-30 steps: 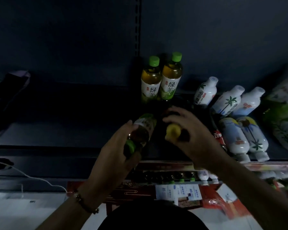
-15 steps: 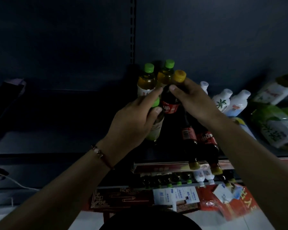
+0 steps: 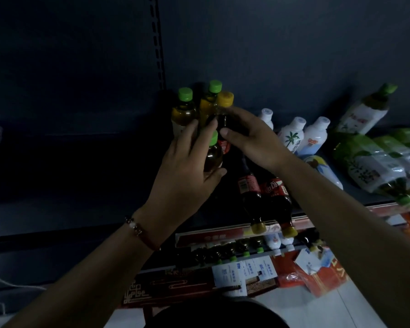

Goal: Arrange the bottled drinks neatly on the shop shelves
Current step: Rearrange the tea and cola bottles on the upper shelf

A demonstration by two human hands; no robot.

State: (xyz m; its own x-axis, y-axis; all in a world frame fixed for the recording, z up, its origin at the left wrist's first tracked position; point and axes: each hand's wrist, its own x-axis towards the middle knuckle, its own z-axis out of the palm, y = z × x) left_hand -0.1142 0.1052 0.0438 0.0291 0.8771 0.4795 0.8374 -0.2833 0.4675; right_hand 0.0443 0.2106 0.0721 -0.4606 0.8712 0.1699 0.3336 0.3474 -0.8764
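Note:
My left hand [image 3: 187, 166] grips a green-capped tea bottle [image 3: 213, 155], held upright on the dark shelf [image 3: 81, 176] in front of two standing green tea bottles [image 3: 185, 110]. My right hand [image 3: 251, 136] holds a dark cola bottle with a yellow cap [image 3: 224, 100], upright just right of the tea bottles. Two more cola bottles [image 3: 265, 197] lie on the shelf with caps toward me, under my right forearm.
White coconut-drink bottles [image 3: 291, 136] stand and lie to the right. Shrink-wrapped packs of green bottles [image 3: 376, 162] lie at the far right, with one tall green-capped bottle [image 3: 367, 110] leaning behind. A lower shelf [image 3: 223, 237] holds rows of bottles; red boxes sit on the floor.
Both hands lifted their bottles from lying to upright and moved them back toward the standing tea bottles. Over the last half second they settled slightly, and the view shifted left.

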